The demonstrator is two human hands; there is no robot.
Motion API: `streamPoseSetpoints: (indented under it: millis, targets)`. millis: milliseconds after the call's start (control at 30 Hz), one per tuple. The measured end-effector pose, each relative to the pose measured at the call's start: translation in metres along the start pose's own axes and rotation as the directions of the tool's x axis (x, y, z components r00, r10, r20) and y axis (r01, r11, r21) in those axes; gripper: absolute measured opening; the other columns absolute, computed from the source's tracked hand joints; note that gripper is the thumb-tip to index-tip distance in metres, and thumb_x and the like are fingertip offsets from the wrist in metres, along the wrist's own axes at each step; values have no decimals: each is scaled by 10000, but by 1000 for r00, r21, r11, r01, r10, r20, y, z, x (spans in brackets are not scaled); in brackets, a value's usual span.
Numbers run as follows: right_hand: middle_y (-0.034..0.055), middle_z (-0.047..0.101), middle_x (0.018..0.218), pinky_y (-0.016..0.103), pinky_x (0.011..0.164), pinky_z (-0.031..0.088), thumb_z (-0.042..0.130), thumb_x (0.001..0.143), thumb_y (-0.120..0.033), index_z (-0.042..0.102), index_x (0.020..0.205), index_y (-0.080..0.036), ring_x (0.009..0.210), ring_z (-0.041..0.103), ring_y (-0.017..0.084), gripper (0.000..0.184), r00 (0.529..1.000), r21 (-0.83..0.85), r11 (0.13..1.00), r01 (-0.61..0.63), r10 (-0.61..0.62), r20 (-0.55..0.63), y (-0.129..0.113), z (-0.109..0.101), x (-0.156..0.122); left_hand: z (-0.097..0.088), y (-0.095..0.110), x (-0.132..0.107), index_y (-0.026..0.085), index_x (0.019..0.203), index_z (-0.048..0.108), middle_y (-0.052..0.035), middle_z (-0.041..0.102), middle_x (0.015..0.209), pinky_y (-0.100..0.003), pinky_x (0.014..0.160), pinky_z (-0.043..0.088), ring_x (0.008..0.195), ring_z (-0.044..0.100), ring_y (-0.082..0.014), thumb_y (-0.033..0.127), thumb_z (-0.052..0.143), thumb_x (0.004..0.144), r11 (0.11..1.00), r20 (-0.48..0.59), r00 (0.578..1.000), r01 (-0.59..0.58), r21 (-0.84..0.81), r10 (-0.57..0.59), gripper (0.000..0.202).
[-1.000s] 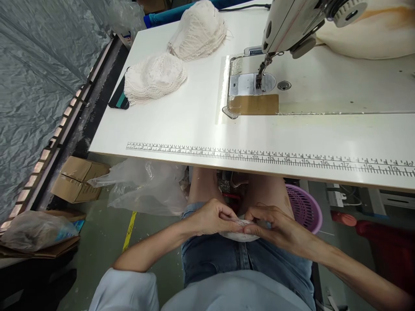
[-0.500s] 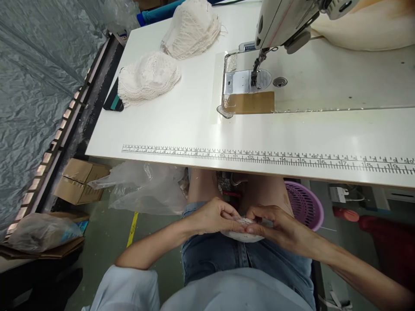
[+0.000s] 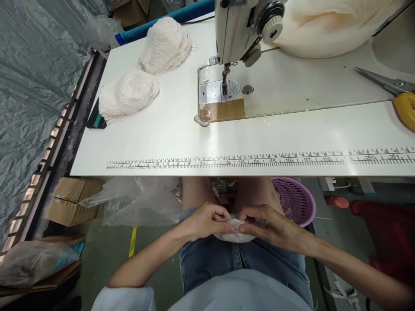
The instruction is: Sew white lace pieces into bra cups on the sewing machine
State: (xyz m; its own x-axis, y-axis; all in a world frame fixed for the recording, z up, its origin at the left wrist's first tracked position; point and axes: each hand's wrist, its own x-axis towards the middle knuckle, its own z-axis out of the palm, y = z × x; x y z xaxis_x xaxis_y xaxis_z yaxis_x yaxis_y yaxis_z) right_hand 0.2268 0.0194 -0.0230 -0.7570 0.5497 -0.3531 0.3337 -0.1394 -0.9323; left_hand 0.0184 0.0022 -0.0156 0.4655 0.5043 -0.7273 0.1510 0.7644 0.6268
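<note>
Over my lap, a small white lace-edged fabric piece [image 3: 236,236], rounded like a cup, is pinched between both hands. My left hand [image 3: 207,222] grips its left side with thumb and fingers. On the right side, my right hand [image 3: 269,222] holds it the same way, thumb on the near face. The two thumbs lie close together at the lace. Fingertips behind the piece are partly hidden. Two stacks of similar pieces rest on the table: a lace-edged white stack [image 3: 128,96] and a cream stack [image 3: 167,45] behind it.
A sewing machine [image 3: 235,34] stands on the white table [image 3: 155,134], whose front edge carries a printed ruler [image 3: 227,162]. Yellow-handled scissors [image 3: 389,84] lie at right, cream fabric [image 3: 327,30] behind. Below are a purple basket [image 3: 296,203], plastic bag [image 3: 139,203] and cardboard box [image 3: 73,201].
The view has turned to the right, bringing the scissors into sight. Both hands keep hold of the white lace piece, with the thumbs now slightly closer together and more lace showing.
</note>
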Motion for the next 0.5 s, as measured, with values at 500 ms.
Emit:
streamPoseSetpoints:
  millis: [500]
  targets:
    - [29,640,821,273,625,445,457,909,-475,599,904,-241,698,578,155,274,820,-585,808,-63,-293,-492,-61,-119,-102,18,37,17,75,818,733,-51,666,642,-209,560,385,550,530,-91,459,842,474,998,29,999,28,59,-29,526]
